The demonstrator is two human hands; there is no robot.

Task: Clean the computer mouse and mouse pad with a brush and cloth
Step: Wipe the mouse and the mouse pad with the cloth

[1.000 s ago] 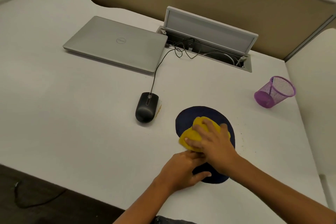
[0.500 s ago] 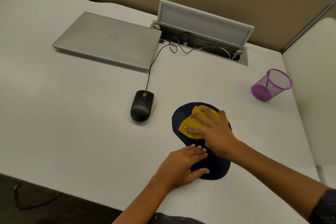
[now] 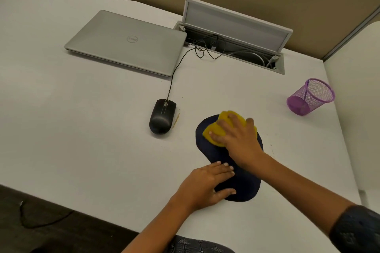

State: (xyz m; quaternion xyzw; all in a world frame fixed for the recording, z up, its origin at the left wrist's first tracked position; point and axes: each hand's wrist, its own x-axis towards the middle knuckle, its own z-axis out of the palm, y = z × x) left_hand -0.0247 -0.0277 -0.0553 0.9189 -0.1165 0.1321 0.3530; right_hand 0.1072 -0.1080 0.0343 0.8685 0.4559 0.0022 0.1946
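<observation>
Flat under right hand (image 3: 238, 139) (fingers spread), yellow cloth (image 3: 213, 131) on mouse pad (image 3: 242, 185), left hand (image 3: 205, 185) pressing near end.

At lower centre of the frame, the right hand (image 3: 238, 139) presses a yellow cloth (image 3: 213, 131) onto the far end of the dark mouse pad (image 3: 242, 183). The left hand (image 3: 205, 187) lies flat on the pad's near edge. A black mouse (image 3: 162, 116) sits left of the pad, and a closed laptop (image 3: 127, 42) lies at upper left.
</observation>
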